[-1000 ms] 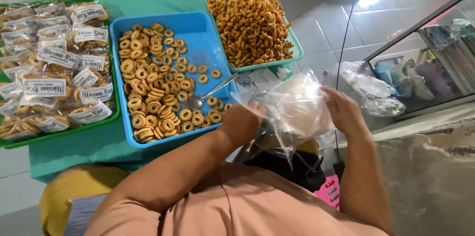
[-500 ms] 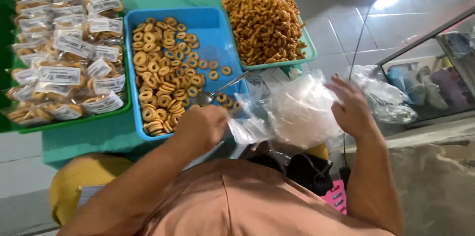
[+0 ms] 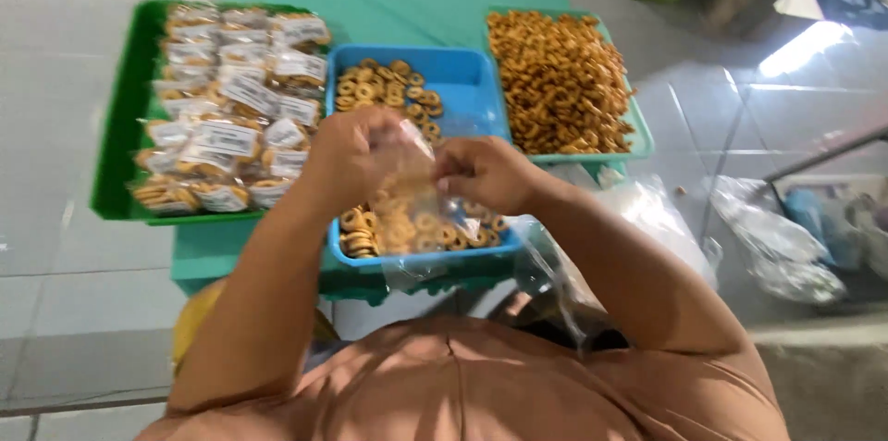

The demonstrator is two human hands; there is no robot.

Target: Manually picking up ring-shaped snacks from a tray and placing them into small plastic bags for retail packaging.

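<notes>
Both hands pinch the mouth of a clear bag (image 3: 407, 210), left hand (image 3: 356, 154) and right hand (image 3: 481, 173) closed on it, directly above the blue tray (image 3: 462, 80) of ring cookies (image 3: 384, 89).

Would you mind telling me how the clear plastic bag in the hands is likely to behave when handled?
The clear bag hangs limp between left hand and right hand, so it is probably floppy and very light. Its glossy film may be slippery. It likely needs both hands to stay open.
</notes>
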